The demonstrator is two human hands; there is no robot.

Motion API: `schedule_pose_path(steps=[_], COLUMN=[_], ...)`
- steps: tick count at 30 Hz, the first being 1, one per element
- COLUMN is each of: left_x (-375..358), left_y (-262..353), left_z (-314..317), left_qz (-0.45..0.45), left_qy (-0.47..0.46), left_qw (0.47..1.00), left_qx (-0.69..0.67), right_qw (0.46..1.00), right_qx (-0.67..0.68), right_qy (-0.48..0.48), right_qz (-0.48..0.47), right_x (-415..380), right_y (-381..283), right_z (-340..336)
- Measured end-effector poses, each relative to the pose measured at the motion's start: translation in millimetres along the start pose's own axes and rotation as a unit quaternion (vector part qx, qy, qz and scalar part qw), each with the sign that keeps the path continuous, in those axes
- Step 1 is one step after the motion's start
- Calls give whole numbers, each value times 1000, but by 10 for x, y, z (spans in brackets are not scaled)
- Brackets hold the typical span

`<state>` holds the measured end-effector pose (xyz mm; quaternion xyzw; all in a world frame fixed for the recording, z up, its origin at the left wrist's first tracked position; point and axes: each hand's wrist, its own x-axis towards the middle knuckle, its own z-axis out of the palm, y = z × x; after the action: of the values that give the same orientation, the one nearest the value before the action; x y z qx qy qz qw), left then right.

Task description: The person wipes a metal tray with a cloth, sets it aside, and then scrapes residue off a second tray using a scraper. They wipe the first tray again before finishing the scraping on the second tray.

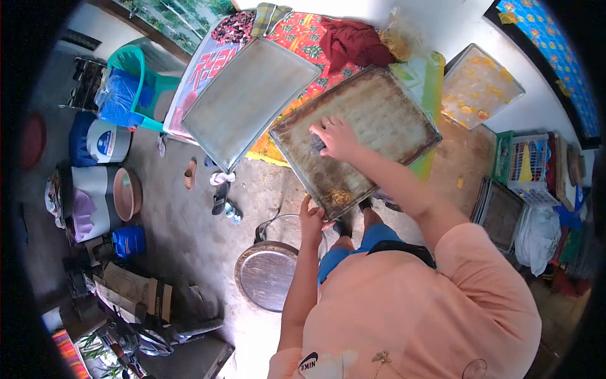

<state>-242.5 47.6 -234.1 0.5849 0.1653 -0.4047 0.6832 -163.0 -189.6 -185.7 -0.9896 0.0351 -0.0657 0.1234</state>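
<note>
A worn, brown-stained baking tray (pixel 385 107) lies tilted across the near edge of the cloth-covered table. My left hand (pixel 310 221) is closed on its near left corner. On the tray's surface, my right hand (pixel 338 139) presses down a dark grey scouring pad (pixel 317 145), fingers bent over it. Yellowish-brown crumbs (pixel 339 197) are gathered near the corner by my left hand. A cleaner-looking metal tray (pixel 252 95) rests to the left, close beside the stained one.
A dark red cloth (pixel 353 43) is bunched at the back of the table. A round wooden-topped stool (pixel 270 275) stands by my left side. Slippers (pixel 219 197) lie on the floor. At right are stacked trays (pixel 499 211) and a plastic crate (pixel 529 161).
</note>
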Motion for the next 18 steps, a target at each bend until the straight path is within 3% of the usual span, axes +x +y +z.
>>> schedule_pose_path(steps=[6,9,12,15,18], left_x=[7,47,24,6,52], left_y=[7,-3,53,74,24], left_z=[72,24,94,123,157], left_qz=[11,6,-4,-1,6], left_qy=[6,7,10,4,-17], left_qw=[1000,1000,1000,1000,1000], left_qx=[-9,5,6,7,22], right_qw=[995,986,977,979,982], right_qx=[54,64,33,19,103], right_qy=[-74,-153,-160,-163,-100], right_qz=[40,-15,-136,-120,121], right_x=[59,-9,-256,-358,-467], right_y=[142,-33,-154,-44,423], right_z=[-52,-145,-102,-218,-312])
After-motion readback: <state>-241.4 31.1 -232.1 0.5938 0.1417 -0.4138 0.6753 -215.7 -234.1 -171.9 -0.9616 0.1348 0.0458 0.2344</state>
